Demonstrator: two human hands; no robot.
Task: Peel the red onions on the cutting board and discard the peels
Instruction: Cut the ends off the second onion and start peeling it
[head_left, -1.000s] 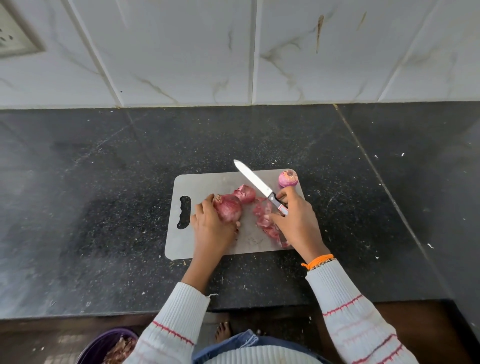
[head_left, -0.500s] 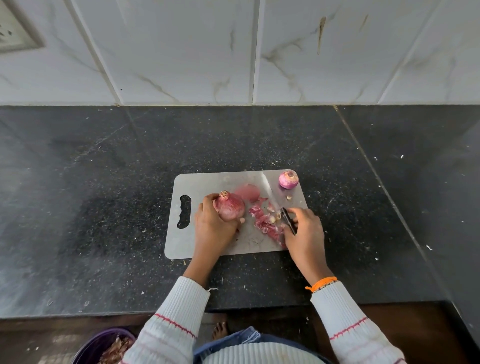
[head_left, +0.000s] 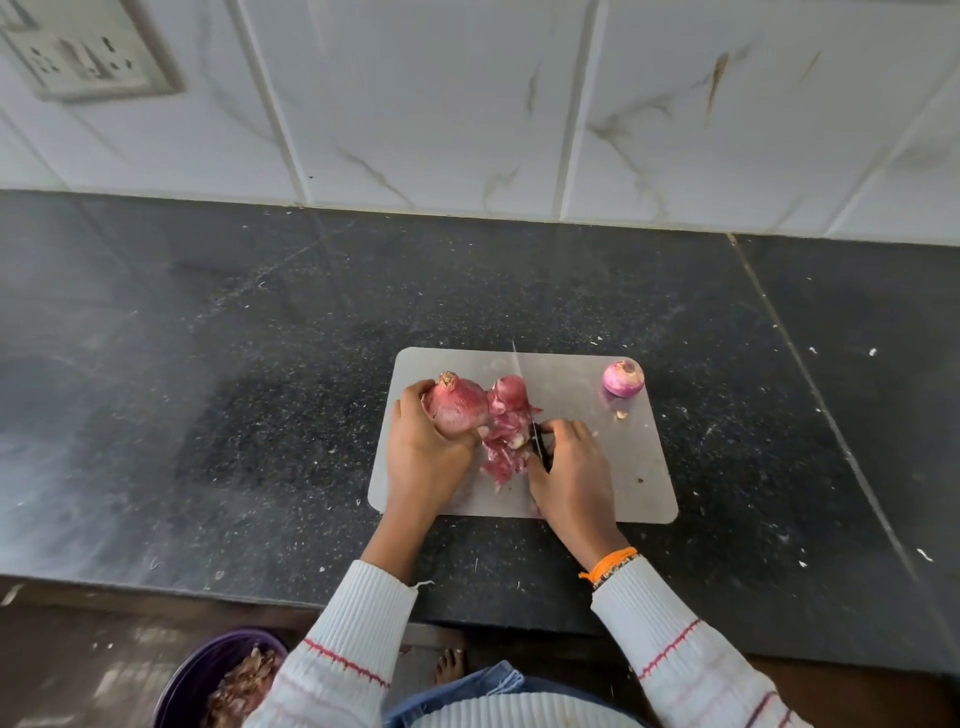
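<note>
onion (head_left: 457, 413) — lifted higher in left hand (head_left: 423, 457) | knife (head_left: 537, 441) — edge-on now

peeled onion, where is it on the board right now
In the head view the peeled onion sits at the far right corner of the cutting board, apart from both hands and the peel pile.

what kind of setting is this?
Most likely a home kitchen: a dark granite countertop against a marble-look tiled backsplash, a wall socket plate, and a cutting board with red onions.
</note>
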